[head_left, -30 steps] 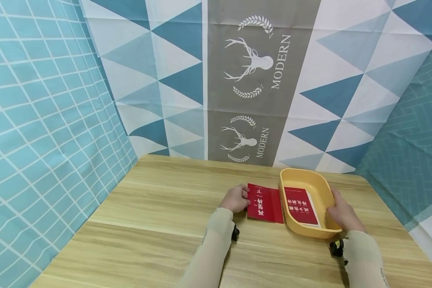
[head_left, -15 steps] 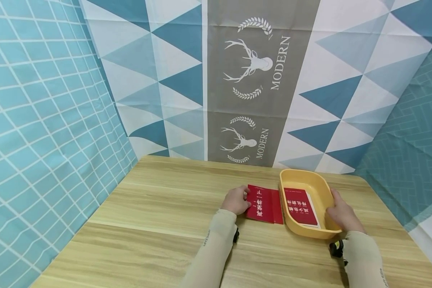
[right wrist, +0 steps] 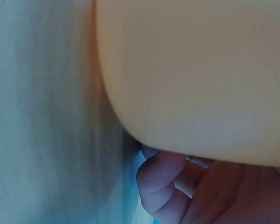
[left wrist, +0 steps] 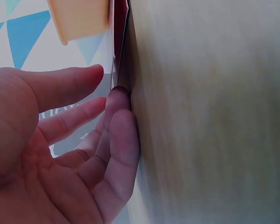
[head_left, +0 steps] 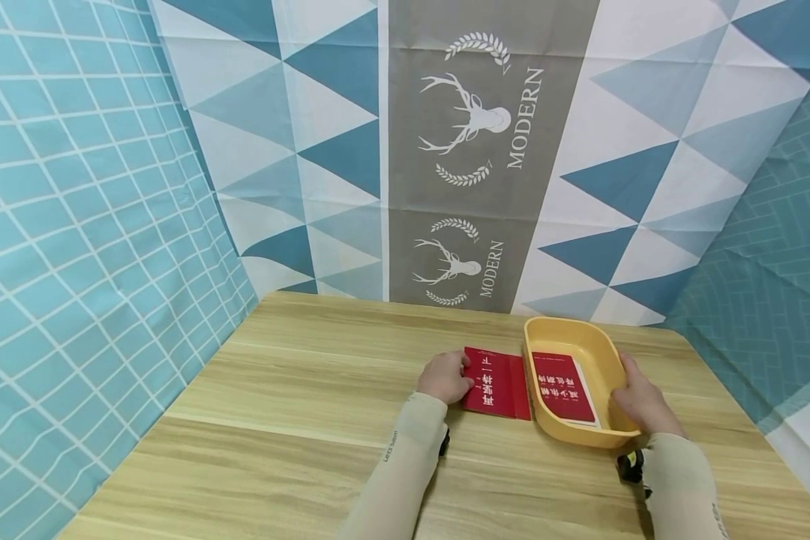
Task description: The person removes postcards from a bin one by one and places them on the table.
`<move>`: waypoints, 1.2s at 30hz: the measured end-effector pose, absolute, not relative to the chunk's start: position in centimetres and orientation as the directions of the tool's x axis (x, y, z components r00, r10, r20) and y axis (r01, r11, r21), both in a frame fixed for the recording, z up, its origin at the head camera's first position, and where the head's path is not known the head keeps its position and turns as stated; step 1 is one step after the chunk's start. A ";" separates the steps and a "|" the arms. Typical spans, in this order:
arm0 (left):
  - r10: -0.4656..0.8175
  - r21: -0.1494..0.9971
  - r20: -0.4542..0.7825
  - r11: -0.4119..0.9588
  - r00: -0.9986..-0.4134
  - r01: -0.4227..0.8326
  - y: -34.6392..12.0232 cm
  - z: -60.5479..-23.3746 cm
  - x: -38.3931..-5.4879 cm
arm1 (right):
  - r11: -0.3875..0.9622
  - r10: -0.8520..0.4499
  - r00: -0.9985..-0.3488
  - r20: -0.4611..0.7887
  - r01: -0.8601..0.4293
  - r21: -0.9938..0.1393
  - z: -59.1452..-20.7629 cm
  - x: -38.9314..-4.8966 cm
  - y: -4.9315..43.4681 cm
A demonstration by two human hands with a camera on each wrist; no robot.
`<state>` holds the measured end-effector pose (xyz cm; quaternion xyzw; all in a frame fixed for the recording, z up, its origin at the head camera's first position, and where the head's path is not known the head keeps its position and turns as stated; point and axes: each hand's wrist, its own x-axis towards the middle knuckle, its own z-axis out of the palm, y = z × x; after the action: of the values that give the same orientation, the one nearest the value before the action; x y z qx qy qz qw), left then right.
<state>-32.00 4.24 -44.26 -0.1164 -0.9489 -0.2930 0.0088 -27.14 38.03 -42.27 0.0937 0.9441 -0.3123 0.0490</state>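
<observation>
A red booklet with white characters lies on the table; a plain red strip shows along its right side. My left hand is at its left edge. In the left wrist view, fingertips meet the edge of the red booklet, while the thumb stays a little off it. My right hand grips the right side of a yellow plastic tray, its fingers curled along the outer wall in the right wrist view. Inside the tray is another red booklet, with a white edge showing beneath it.
The tray stands right beside the red strip on the wooden table. Behind the table hangs a patterned cloth with triangles and deer heads. A blue checked cloth borders the left side.
My left hand has shifted slightly right and toward me along the booklet's edge. The plain red strip has narrowed a little. My right hand and the tray stay put.
</observation>
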 end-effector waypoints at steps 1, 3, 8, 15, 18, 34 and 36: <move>0.212 0.545 0.081 0.809 -0.974 0.221 4.3 -44.2 -31.9 | 0.786 0.146 -0.977 -0.153 0.208 -0.582 -42.3 -27.1 38.0; 0.201 0.524 0.075 0.825 -0.977 0.210 4.4 -44.0 -31.8 | 0.783 0.145 -0.977 -0.156 0.210 -0.585 -42.3 -27.1 38.0; 0.185 0.495 0.077 0.846 -0.980 0.199 4.5 -43.9 -31.7 | 0.777 0.145 -0.976 -0.161 0.213 -0.592 -42.4 -27.1 37.9; 0.195 0.490 0.084 0.846 -0.977 0.210 4.4 -44.0 -31.6 | 0.775 0.152 -0.973 -0.176 0.227 -0.590 -42.6 -27.1 38.0; 0.204 0.482 0.080 0.849 -0.976 0.217 4.4 -44.2 -31.7 | 0.771 0.154 -0.971 -0.184 0.235 -0.592 -42.6 -27.2 38.0; 0.214 0.470 0.062 0.855 -0.975 0.218 4.5 -44.3 -31.9 | 0.779 0.153 -0.975 -0.161 0.219 -0.587 -42.4 -27.1 37.9; 0.214 0.474 0.060 0.853 -0.975 0.217 4.5 -44.2 -31.9 | 0.780 0.153 -0.975 -0.159 0.218 -0.587 -42.3 -27.1 37.9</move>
<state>-31.92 4.49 -44.21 -0.1118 -0.9626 -0.2467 0.0025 -27.06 37.91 -42.34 0.0987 0.9419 -0.3169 0.0514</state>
